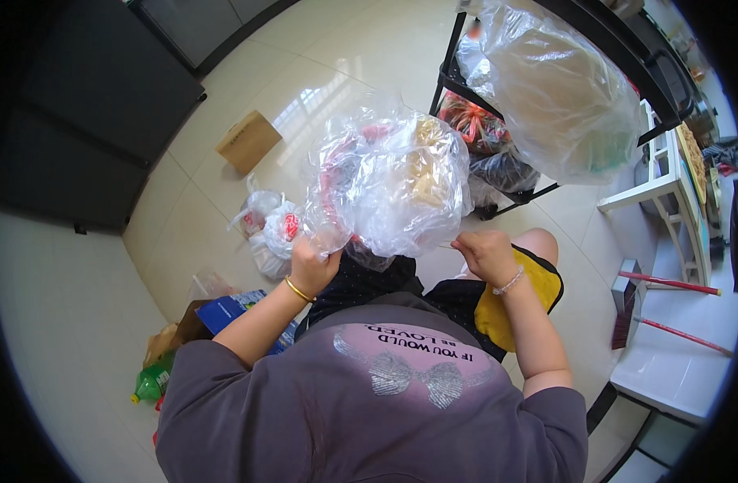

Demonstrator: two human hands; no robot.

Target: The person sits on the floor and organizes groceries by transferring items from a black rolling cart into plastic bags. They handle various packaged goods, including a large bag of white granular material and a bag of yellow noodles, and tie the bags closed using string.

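A large clear plastic bag [387, 187] is spread out before me above my lap. Through its crinkled film show a yellowish item at the right and a pink-red band at the left. My left hand [314, 263], with a gold bangle on the wrist, grips the bag's near left edge. At the near right, the closed fingertips of my right hand [485, 256] pinch a thin strand by the bag; whether it belongs to the bag I cannot tell. A beaded bracelet circles that wrist. A yellow cloth [529, 296] with a dark edge lies over my right leg.
A black rack [450, 90] stands ahead to the right, holding a big filled plastic bag [562, 96]. A brown cardboard box [248, 142] and tied white bags [277, 232] are on the tiled floor. A green bottle [151, 379] lies left; a broom [625, 320] rests right.
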